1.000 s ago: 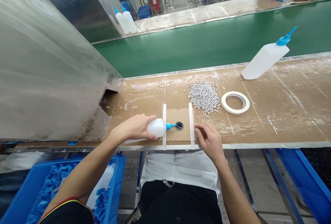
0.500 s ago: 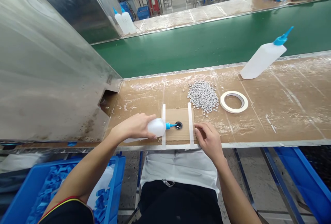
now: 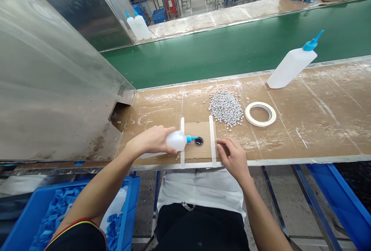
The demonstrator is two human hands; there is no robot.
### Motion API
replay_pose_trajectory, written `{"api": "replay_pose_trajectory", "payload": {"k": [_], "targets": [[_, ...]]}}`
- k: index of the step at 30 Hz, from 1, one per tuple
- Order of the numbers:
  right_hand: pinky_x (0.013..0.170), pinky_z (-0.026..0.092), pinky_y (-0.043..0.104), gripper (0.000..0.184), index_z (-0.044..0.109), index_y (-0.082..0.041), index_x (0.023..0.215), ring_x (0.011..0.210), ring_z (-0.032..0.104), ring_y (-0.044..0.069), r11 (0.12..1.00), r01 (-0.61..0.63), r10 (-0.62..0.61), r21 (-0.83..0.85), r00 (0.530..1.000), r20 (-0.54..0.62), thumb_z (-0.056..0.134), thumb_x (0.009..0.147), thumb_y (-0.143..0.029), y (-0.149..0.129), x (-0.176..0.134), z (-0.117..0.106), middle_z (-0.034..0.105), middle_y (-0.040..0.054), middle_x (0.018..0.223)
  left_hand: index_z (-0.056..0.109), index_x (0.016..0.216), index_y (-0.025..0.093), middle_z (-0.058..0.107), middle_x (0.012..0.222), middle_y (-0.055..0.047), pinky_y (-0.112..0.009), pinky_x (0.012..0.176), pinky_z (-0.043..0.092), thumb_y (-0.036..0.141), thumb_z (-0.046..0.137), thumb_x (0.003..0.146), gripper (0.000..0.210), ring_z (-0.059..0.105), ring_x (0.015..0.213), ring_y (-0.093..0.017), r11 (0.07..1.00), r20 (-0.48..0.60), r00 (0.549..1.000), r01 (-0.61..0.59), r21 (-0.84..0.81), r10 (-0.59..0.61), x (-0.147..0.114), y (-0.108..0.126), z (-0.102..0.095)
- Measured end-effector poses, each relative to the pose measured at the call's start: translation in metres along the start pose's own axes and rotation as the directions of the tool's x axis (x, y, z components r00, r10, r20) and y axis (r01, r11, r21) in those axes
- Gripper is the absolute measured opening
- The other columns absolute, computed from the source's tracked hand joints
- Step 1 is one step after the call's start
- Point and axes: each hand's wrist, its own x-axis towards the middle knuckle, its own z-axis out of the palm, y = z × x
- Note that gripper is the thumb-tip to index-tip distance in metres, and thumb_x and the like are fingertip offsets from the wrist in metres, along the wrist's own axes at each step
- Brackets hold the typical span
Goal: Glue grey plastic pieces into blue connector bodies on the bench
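Note:
My left hand (image 3: 158, 139) is closed around a white squeeze bottle (image 3: 176, 141) lying on its side with a blue nozzle (image 3: 192, 139). The nozzle tip is over the upper edge of a small round black disc (image 3: 199, 141), which has a shiny top. Under the disc is a cardboard piece (image 3: 197, 152) held down by two strips of white tape (image 3: 213, 139). My right hand (image 3: 232, 154) rests at the right edge of that cardboard, fingers loosely bent and thumb apart, holding nothing that I can see.
Behind the cardboard lies a pile of small grey-white pieces (image 3: 226, 108), beside a tape roll (image 3: 247, 118). A second white bottle (image 3: 291, 67) stands tilted in view at right. A green belt (image 3: 208, 55) runs behind. A metal housing (image 3: 58, 77) rises at left; a blue bin (image 3: 135, 204) is below.
The nozzle tip has shifted slightly from the disc's middle toward its upper edge. My right hand stays at the cardboard's edge. The whole view has moved a little.

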Motion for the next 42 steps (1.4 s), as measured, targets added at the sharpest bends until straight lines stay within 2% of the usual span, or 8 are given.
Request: {"api": "replay_pose_trajectory", "payload": {"k": [13, 24, 42], "targets": [[0.08, 0.057, 0.04, 0.017, 0.068, -0.025, 0.105, 0.093, 0.069, 0.026, 1.0, 0.014, -0.014, -0.005, 1.0, -0.004, 0.052, 0.104, -0.03, -0.001, 0.001, -0.001, 0.074, 0.008, 0.098, 0.066, 0.115, 0.018, 0.075, 0.098, -0.014, -0.035, 0.068, 0.044, 0.06, 0.066, 0.079, 0.055, 0.07, 0.091, -0.034, 0.999, 0.013, 0.999, 0.03, 0.03, -0.031, -0.006, 0.0, 0.003], [0.08, 0.056, 0.04, 0.019, 0.068, -0.025, 0.104, 0.093, 0.068, 0.026, 1.0, 0.008, -0.008, -0.006, 1.0, -0.014, 0.051, 0.104, -0.032, 0.001, 0.0, 0.001, 0.073, 0.0083, 0.097, 0.066, 0.12, 0.02, 0.075, 0.099, -0.014, -0.035, 0.071, 0.047, 0.056, 0.069, 0.079, 0.055, 0.07, 0.09, -0.034, 0.997, 0.016, 0.997, 0.068, 0.035, -0.069, -0.012, 0.002, 0.008], [0.08, 0.056, 0.039, 0.02, 0.068, -0.025, 0.104, 0.093, 0.069, 0.026, 0.999, 0.034, -0.034, -0.005, 0.999, -0.017, 0.049, 0.105, -0.032, 0.001, 0.0, 0.0, 0.073, 0.0083, 0.097, 0.067, 0.119, 0.017, 0.075, 0.096, -0.015, -0.037, 0.068, 0.046, 0.06, 0.067, 0.078, 0.059, 0.07, 0.087, -0.035, 0.999, -0.006, 1.0, 0.028, 0.047, -0.028, -0.003, 0.003, 0.002]]}}
